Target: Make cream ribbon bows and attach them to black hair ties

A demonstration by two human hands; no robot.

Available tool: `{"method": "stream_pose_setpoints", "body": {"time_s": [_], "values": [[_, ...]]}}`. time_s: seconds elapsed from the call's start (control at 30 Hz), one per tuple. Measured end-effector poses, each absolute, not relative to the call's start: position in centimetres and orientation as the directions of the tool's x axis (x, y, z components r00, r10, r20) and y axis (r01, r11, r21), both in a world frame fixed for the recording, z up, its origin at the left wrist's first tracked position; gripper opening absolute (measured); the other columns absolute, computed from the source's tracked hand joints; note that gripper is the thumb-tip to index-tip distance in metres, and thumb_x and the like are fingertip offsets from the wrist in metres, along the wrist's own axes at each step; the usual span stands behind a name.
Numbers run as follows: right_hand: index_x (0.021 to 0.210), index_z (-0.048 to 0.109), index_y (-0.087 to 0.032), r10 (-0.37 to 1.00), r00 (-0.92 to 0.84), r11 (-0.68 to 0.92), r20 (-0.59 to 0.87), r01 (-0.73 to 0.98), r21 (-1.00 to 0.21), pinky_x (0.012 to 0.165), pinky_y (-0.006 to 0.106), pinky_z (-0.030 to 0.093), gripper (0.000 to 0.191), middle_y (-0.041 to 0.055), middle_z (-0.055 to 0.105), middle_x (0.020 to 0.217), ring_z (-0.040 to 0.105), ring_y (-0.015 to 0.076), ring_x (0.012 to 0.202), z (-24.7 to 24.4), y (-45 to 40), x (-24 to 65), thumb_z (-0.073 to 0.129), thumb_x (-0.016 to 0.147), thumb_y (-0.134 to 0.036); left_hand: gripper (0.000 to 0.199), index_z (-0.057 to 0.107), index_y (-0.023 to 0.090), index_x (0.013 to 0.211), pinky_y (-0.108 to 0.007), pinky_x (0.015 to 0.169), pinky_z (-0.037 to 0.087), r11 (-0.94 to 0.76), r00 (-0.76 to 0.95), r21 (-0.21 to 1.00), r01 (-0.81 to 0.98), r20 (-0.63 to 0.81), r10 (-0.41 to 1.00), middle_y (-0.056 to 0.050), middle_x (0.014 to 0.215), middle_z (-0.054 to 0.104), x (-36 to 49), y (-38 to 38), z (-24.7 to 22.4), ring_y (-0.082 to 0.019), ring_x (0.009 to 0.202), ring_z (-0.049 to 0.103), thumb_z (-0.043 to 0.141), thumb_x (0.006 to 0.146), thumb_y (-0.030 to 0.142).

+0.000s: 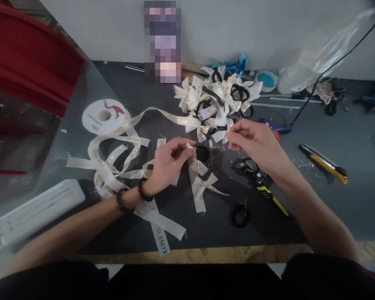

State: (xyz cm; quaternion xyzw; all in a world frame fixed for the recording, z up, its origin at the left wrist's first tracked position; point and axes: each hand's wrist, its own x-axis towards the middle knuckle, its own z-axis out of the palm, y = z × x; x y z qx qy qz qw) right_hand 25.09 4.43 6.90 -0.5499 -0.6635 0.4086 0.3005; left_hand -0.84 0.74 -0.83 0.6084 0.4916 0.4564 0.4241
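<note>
My left hand (pixel 171 160) pinches a piece of white printed ribbon (pixel 191 151) between thumb and fingertips, beside a round black hair tie (pixel 202 153). Below it, a ribbon bow (pixel 203 186) lies on the dark table. My right hand (pixel 246 139) is held to the right with its fingers curled and pressed together; whatever is between them, if anything, is too small to name. Just behind the hands is a pile of white bows with black hair ties (pixel 220 98). Loose ribbon (pixel 96 156) lies in coils left of my left hand.
A ribbon spool (pixel 103 116) and a white plastic case (pixel 40 212) lie at left. On the right are pliers with yellow handles (pixel 272 200), a yellow cutter (pixel 325 163), a blue glue gun (pixel 279 126) with a black cord, and a tape roll (pixel 266 80). A black hair tie (pixel 240 215) lies near the front.
</note>
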Motion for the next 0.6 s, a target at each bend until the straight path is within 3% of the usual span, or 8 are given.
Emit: {"method": "stream_pose_setpoints", "body": {"time_s": [0.13,0.17,0.23,0.3,0.37,0.43,0.5,0.6], "values": [[0.084,0.074,-0.020,0.982,-0.172,0.032,-0.077,0.554,-0.832,0.067,0.037,0.060,0.023,0.0081,0.078,0.074,0.072,0.0211,0.065,6.9,4.1,25.0,0.079,0.091,-0.041,0.021,0.078,0.022,0.112,-0.027,0.064,0.056,-0.156,0.143,0.970,0.187,0.130,0.981,-0.005,0.095,0.081,-0.9,0.8,-1.0,-0.015,0.072,0.072,0.072,0.100,0.037],[0.098,0.077,-0.020,0.973,-0.229,0.092,-0.037,0.529,-0.844,0.076,0.041,0.063,0.024,0.0100,0.082,0.089,0.077,0.0248,0.078,7.4,3.4,24.5,0.078,0.092,-0.043,0.021,0.078,0.022,0.114,-0.027,0.064,0.056,-0.155,0.151,0.968,0.199,0.126,0.980,-0.005,0.095,0.081,-0.9,0.8,-1.1,-0.015,0.073,0.072,0.072,0.100,0.037],[0.142,0.066,-0.029,0.814,-0.580,0.277,0.020,0.359,-0.891,0.101,0.046,0.062,0.062,0.0099,0.074,0.140,0.073,0.0310,0.123,8.7,1.5,23.1,0.085,0.085,-0.049,0.021,0.079,0.021,0.114,-0.028,0.066,0.057,-0.178,0.169,0.957,0.229,0.141,0.975,-0.006,0.094,0.080,-0.9,0.8,-1.2,-0.017,0.076,0.073,0.073,0.099,0.035],[0.152,0.058,-0.037,0.666,-0.743,0.376,0.065,0.259,-0.890,0.106,0.043,0.060,0.074,0.0040,0.067,0.152,0.067,0.0305,0.134,9.4,0.0,21.8,0.087,0.084,-0.044,0.021,0.079,0.021,0.115,-0.029,0.070,0.058,-0.211,0.176,0.946,0.248,0.170,0.970,-0.007,0.097,0.081,-1.0,0.8,-1.3,-0.019,0.082,0.074,0.073,0.098,0.033],[0.151,0.060,-0.035,0.754,-0.652,0.418,0.081,0.380,-0.825,0.110,0.044,0.057,0.055,0.0041,0.071,0.147,0.069,0.0287,0.131,9.1,-0.4,21.0,0.071,0.097,-0.026,0.021,0.079,0.022,0.116,-0.030,0.072,0.059,-0.227,0.170,0.943,0.245,0.188,0.967,-0.007,0.099,0.081,-1.0,0.8,-1.2,-0.019,0.084,0.074,0.073,0.098,0.031],[0.133,0.074,-0.028,0.897,-0.426,0.367,0.117,0.573,-0.732,0.107,0.047,0.057,0.034,0.0074,0.080,0.130,0.074,0.0302,0.119,8.0,0.4,21.0,0.060,0.102,-0.021,0.022,0.080,0.022,0.117,-0.029,0.070,0.057,-0.220,0.161,0.944,0.244,0.184,0.970,-0.007,0.100,0.082,-1.0,0.8,-1.1,-0.018,0.082,0.073,0.073,0.098,0.030],[0.132,0.074,-0.026,0.934,-0.335,0.317,0.125,0.612,-0.724,0.096,0.045,0.060,0.034,0.0082,0.081,0.125,0.079,0.0290,0.104,6.6,1.5,21.3,0.064,0.100,-0.022,0.020,0.081,0.022,0.115,-0.028,0.066,0.055,-0.232,0.174,0.937,0.261,0.190,0.966,-0.007,0.100,0.082,-0.9,0.7,-0.9,-0.018,0.079,0.073,0.072,0.098,0.029],[0.143,0.067,-0.025,0.912,-0.406,0.312,0.061,0.589,-0.745,0.085,0.037,0.060,0.048,0.0076,0.081,0.128,0.080,0.0244,0.090,5.2,2.4,21.4,0.073,0.096,-0.025,0.018,0.083,0.022,0.108,-0.028,0.067,0.054,-0.286,0.218,0.902,0.324,0.223,0.950,-0.008,0.101,0.082,-0.9,0.6,-0.6,-0.019,0.081,0.074,0.072,0.099,0.034]]}}
